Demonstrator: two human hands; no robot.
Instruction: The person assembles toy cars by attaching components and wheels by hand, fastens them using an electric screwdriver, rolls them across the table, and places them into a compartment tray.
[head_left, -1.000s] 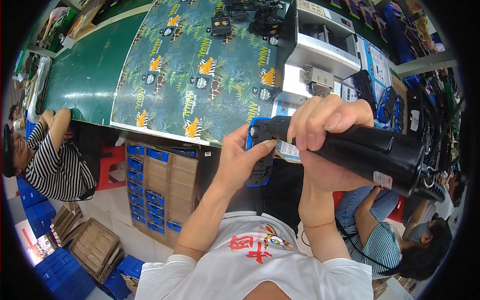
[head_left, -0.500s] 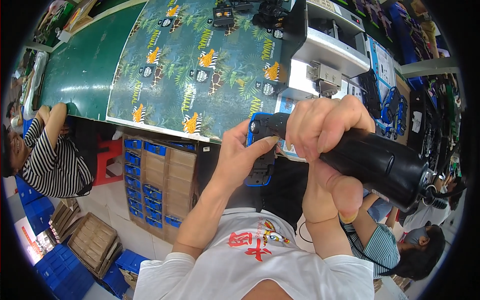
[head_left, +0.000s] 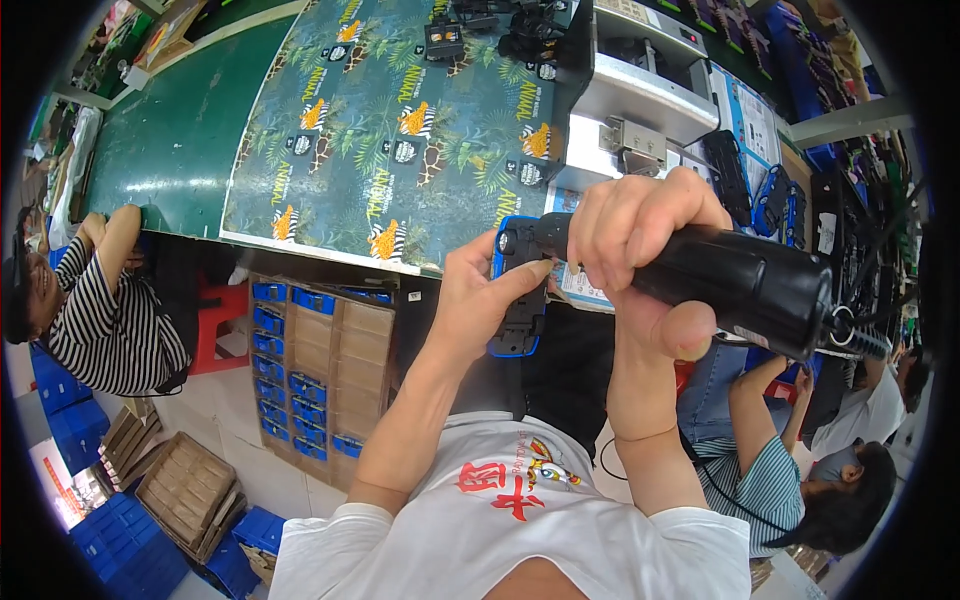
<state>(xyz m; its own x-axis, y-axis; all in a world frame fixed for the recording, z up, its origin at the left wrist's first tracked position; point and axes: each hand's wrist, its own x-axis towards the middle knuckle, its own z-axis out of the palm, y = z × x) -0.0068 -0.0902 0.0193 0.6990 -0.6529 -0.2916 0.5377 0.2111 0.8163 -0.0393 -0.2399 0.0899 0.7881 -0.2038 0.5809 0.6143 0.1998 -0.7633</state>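
Observation:
A toy car [head_left: 520,325], black with a blue rim, sits in my left hand [head_left: 462,312] just off the table's near edge. Its black underside faces up, and my thumb lies across it. Wrapped round the thick black body of an electric screwdriver [head_left: 740,280] is my right hand [head_left: 645,235]. The driver lies nearly level, its nose against the upper end of the car; the bit and any screw there are hidden. A coiled cord [head_left: 862,343] hangs from the driver's rear end.
A grey metal machine [head_left: 650,90] stands on the table at the right. Black parts [head_left: 445,40] lie on the animal-print sheet [head_left: 350,200]. A cardboard tray [head_left: 360,350] holds several blue cars below the table. People sit at the left and right; a red stool [head_left: 220,325] is at left.
The rear end of the screwdriver has swung up in the view, and my right hand has moved slightly left with it. My left hand still holds the car. The whole view has shifted a little.

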